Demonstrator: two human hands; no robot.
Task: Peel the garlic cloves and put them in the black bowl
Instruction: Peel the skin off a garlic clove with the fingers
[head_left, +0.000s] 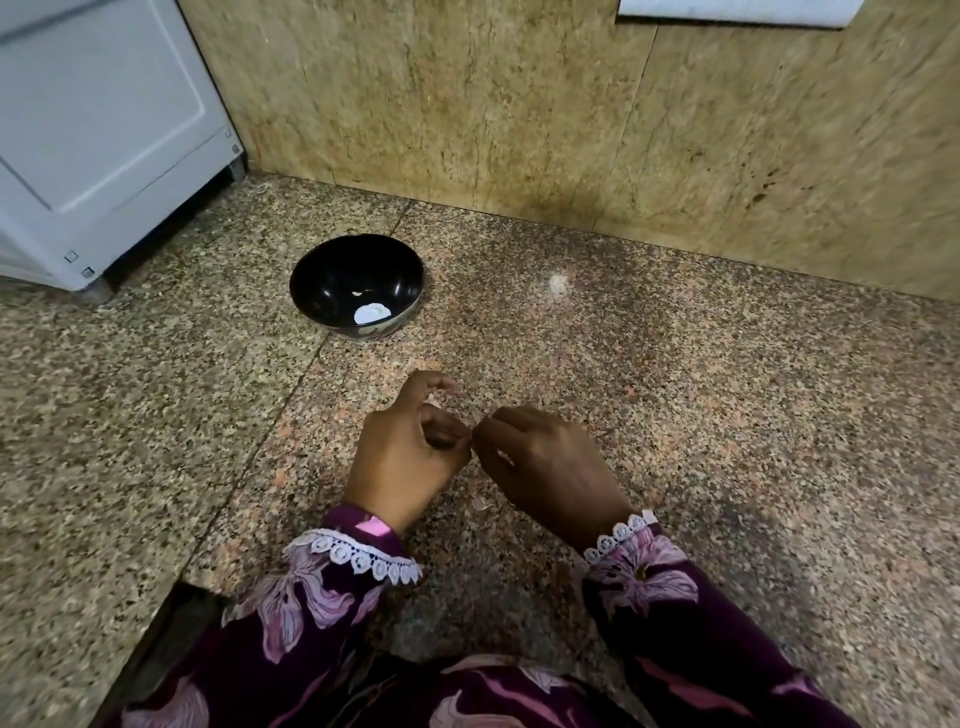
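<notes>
The black bowl (356, 285) stands on the speckled granite floor (675, 395), with a white peeled garlic clove (372, 312) and a tiny pale scrap inside it. In front of the bowl my left hand (410, 447) and my right hand (545, 467) meet at the fingertips, fingers curled. They pinch something small between them, mostly hidden by the fingers, so I cannot tell whether it is a clove or skin. A pale piece of garlic skin (480, 503) lies on the floor between my wrists.
A white appliance (98, 140) stands at the far left. A beige stone wall (519, 104) runs behind the bowl. A small pale spot (558, 283) lies on the floor right of the bowl. My patterned purple sleeves fill the bottom of the view.
</notes>
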